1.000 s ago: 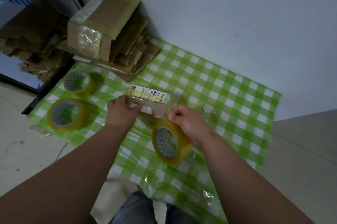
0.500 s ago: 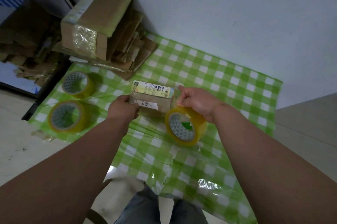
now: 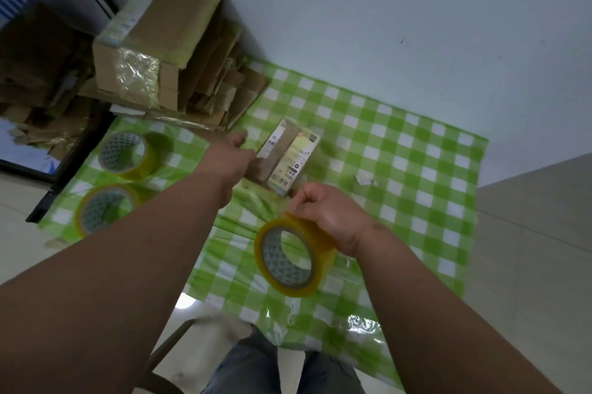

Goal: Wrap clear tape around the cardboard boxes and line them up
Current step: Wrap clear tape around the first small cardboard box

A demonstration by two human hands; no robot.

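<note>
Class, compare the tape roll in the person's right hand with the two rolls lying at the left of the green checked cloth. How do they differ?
The held tape roll is gripped by the right hand and tilted above the cloth; the two spare rolls lie untouched on the cloth. The held roll is beside the small box; the spares lie apart from it. All are yellowish.

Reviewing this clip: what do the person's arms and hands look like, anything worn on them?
Both forearms are bare up to the frame edge: no sleeves, gloves, watch or rings show on the left hand or the right hand. A small dark mark sits near the right wrist. Grey trousers show below.
</note>
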